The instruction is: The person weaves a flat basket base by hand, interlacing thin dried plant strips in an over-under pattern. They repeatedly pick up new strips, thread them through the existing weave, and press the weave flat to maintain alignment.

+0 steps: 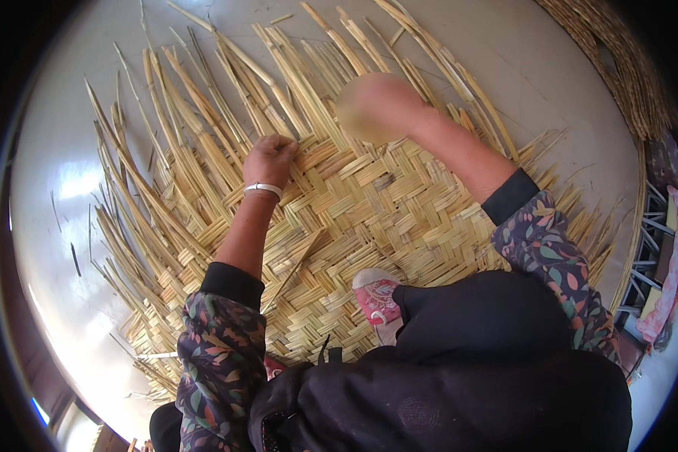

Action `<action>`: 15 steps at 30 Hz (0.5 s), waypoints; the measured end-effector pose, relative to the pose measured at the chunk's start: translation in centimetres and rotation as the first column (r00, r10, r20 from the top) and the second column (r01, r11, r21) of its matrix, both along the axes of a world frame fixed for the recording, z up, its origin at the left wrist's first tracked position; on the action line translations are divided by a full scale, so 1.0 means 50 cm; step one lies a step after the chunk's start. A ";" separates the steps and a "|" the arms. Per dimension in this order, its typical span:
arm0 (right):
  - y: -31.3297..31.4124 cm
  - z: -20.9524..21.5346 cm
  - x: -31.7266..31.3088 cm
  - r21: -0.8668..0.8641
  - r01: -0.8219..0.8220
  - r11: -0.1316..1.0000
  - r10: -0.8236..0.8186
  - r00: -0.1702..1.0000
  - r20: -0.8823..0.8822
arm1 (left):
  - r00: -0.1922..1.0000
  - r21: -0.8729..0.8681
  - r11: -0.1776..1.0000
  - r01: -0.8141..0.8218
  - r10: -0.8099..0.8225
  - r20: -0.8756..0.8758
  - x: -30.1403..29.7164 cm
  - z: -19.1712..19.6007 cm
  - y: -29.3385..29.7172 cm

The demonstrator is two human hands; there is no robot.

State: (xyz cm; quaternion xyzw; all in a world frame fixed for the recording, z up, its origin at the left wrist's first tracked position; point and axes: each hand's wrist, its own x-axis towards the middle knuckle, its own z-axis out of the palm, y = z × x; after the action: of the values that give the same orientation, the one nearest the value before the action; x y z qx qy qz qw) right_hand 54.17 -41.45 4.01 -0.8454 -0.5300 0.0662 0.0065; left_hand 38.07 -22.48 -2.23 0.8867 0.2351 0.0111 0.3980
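Note:
A half-woven reed mat [399,203] lies on the floor under me, its flat strips crossing in a slanting pattern. Loose strip ends fan out along its far and left edges. At the far edge of the weave, my left hand [270,160], with a white band at the wrist, is closed with fingers bent down at the strips; what they pinch is hidden. Farther right, my right hand [380,108] is over the upright reed strips [297,71]; a blur covers its fingers, so their state does not show.
My foot in a pink and white shoe [377,297] rests on the mat. A bundle of thin brown reeds [618,64] lies at the far right. Beside it, nearer me, are a metal rack [652,226] and a pink cloth [667,279]. Smooth grey floor [535,75] surrounds the mat.

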 end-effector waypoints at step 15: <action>0.064 0.040 0.020 -0.371 0.045 0.927 -0.166 0.938 -0.303 | 0.995 0.194 0.981 -0.011 -0.008 0.099 0.001 -0.005 -0.013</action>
State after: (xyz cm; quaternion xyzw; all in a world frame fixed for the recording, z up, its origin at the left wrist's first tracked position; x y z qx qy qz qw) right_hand 55.15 -38.24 6.02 -0.8368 -0.4535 0.3016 -0.0560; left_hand 38.12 -23.12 -2.49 0.9195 0.2134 0.0782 0.3206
